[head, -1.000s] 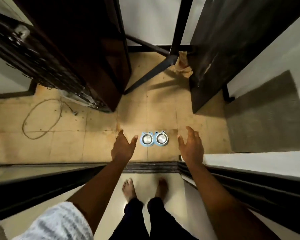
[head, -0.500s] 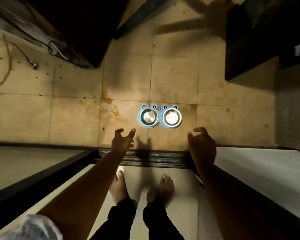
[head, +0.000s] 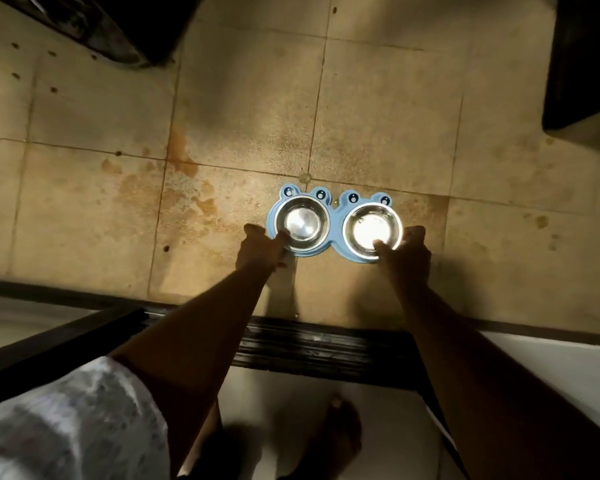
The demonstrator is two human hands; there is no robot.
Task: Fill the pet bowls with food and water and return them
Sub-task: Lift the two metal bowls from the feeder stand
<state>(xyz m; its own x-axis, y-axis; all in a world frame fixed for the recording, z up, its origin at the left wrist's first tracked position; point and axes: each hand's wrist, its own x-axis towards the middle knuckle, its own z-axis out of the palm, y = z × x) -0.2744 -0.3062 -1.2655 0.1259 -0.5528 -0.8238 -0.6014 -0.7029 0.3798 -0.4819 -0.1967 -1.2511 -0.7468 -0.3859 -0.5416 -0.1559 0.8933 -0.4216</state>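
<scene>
Nearest the camera: a pale mottled sleeve [head: 66, 424] on the left arm, and one bare foot [head: 336, 434] on light flooring. Just beyond the foot, a dark ridged threshold strip [head: 319, 348] runs across, with both forearms reaching over it. Left hand [head: 262, 249] is closed onto the near-left edge of the blue holder [head: 334, 216], thumb hooked over the rim of the left steel bowl [head: 302, 222], remaining fingers curled at the holder's outer side. Right hand [head: 407, 251] is closed onto the near-right edge, thumb lying inside the right steel bowl [head: 373, 229], fingers wrapped round the outside. Whether the holder is lifted or sits flat cannot be told. Both bowls sit in the holder side by side, between the two hands, and look empty; the right one glares bright, so its contents are uncertain. The holder rests on the tan tiled floor [head: 243, 109], its four eye-like bumps on the side away from the hands. Rust-coloured stains [head: 184, 161] lie on the tiles left of and beyond the left hand. Farther off, dark furniture [head: 582, 60] stands at the far right and another dark mass [head: 125, 26] at the far left.
</scene>
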